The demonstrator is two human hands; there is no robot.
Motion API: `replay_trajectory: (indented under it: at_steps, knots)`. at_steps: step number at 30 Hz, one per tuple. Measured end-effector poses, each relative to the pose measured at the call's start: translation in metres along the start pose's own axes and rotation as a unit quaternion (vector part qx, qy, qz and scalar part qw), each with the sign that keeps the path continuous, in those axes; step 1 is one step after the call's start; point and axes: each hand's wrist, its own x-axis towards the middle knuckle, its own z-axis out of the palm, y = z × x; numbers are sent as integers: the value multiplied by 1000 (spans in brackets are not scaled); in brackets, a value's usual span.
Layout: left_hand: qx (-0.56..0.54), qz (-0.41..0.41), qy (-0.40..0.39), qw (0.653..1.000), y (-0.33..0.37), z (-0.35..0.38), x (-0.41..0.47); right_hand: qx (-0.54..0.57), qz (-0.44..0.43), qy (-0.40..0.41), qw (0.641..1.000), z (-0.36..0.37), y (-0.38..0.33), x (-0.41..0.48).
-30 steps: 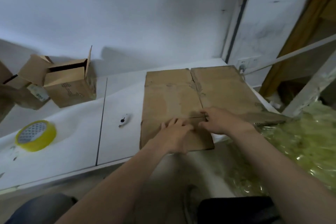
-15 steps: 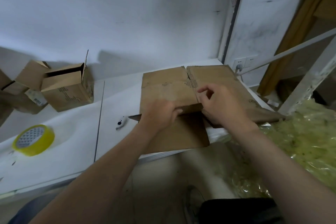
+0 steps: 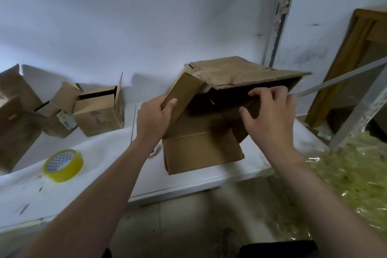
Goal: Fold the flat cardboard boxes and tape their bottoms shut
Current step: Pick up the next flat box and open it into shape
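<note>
Brown corrugated cardboard box (image 3: 240, 73), scuffed and creased, is half popped open over the white table (image 3: 104, 169), with its bottom flap lying flat on it. Both arms reach forward. Left hand (image 3: 152, 119) grips the slanted left panel, thumb on front. Right hand (image 3: 270, 119) has its fingers curled into the dark opening, grasping an inner edge. Yellow tape roll (image 3: 62, 165) lies well off to the left.

Left hand (image 3: 154, 119): one
Right hand (image 3: 270, 117): one
Half-opened box (image 3: 240, 71): one
Folded boxes at left (image 3: 98, 115): at least three
Tape roll (image 3: 62, 164): one
</note>
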Motion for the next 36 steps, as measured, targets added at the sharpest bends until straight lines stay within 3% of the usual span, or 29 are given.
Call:
replay_trajectory:
  at_steps: [4,11,15,20,27,31,36]
  knots:
    - [-13,-13,16,1000,-6,-9,-4,-15,23,56,998,2,0,6]
    - [-61,-29,43,997,-1,-31,-13,33,103,76,991,9,-2,14]
    - [-82,-39,61,994,1,-46,-11,-6,57,87,995,8,3,14]
    - [-103,-80,94,987,3,-60,-4,144,82,43,985,2,6,17]
    - [-106,-110,91,984,1,-64,0,190,70,70,977,-2,16,27]
    - [-112,-96,43,988,3,-66,-3,228,51,85,969,4,14,32]
    - [-28,32,-37,998,21,-63,3,257,57,71,962,13,13,30]
